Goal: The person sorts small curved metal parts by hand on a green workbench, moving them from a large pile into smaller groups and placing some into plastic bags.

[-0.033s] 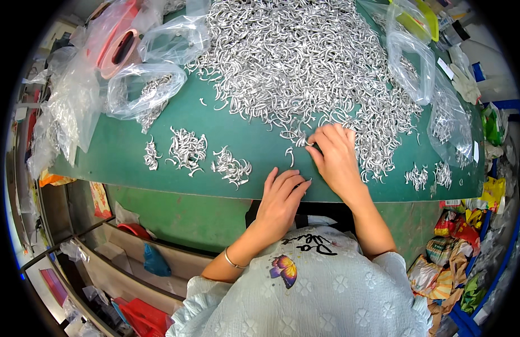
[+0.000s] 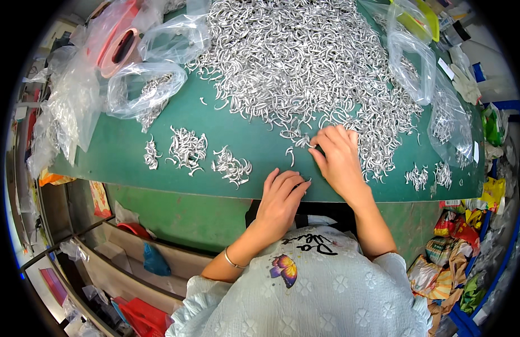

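A big heap of small curved silver metal pieces [image 2: 293, 62] covers the far middle of a green tabletop [image 2: 254, 149]. My right hand [image 2: 338, 160] is at the heap's near edge, thumb and forefinger drawn close together around a curved piece at their tips. Just left of that thumb lies a loose curved piece [image 2: 290, 154]. My left hand [image 2: 278, 202] rests at the table's near edge, its fingers bent and close together. A tiny bright bit shows at its thumb tip, too small to make out.
Small piles of the same pieces lie left [image 2: 187, 149] and right [image 2: 417, 177]. Clear plastic bags [image 2: 145, 90] and a pink container [image 2: 118, 53] stand back left. More bags [image 2: 448, 123] and a yellow-green scoop-like container [image 2: 417, 22] are right. Shelving [image 2: 136, 258] stands below left.
My right hand has shifted very slightly to the right at the heap's edge. My left hand stays where it was.
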A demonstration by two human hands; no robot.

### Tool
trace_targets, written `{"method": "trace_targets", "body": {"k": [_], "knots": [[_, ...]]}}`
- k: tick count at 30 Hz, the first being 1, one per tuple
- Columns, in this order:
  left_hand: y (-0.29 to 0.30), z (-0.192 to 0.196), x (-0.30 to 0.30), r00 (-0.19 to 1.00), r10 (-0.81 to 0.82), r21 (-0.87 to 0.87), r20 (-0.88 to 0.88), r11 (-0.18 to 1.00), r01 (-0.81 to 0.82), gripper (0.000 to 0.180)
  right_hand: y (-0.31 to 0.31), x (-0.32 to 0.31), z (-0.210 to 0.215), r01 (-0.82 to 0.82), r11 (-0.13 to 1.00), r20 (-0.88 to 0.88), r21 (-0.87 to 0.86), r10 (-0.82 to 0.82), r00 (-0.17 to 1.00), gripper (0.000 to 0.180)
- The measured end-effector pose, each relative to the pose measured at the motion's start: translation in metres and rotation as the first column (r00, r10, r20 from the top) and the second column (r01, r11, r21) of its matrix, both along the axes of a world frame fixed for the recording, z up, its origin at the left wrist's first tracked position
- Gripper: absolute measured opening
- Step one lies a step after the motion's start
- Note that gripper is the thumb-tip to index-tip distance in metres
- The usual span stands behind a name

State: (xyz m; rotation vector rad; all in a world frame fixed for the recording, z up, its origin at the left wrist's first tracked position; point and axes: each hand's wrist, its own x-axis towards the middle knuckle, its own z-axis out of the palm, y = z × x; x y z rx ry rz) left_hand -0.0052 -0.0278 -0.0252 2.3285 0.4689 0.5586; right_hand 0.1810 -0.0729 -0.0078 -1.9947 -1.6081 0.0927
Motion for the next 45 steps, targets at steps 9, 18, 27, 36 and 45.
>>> {"method": "trace_targets", "body": {"k": [9,18,27,36,45], "knots": [[0.001,0.0,0.003,0.998,0.018,-0.009,0.061,1.0,-0.018,0.028,-0.009,0.008,0.009,0.064,0.997,-0.025,0.048,-0.063,0.998,0.011],[0.001,0.001,0.003,0.998,0.017,-0.023,0.068,1.0,-0.016,0.026,-0.015,0.001,0.015,0.095,0.989,-0.237,0.117,-0.065,0.969,0.008],[-0.002,0.005,0.008,0.981,0.131,-0.069,0.145,0.99,-0.122,0.037,-0.023,0.002,0.013,-0.251,0.968,-0.339,-0.021,0.229,0.912,0.012],[0.002,0.003,0.003,0.998,0.006,0.023,0.061,1.0,-0.008,0.032,0.002,0.007,-0.005,0.042,0.996,0.015,0.073,-0.044,0.999,0.015],[0.003,0.002,0.002,0.996,0.006,0.018,0.09,1.0,-0.007,0.029,0.011,-0.002,-0.007,0.0,0.997,-0.025,0.081,0.002,1.0,0.016]]}}
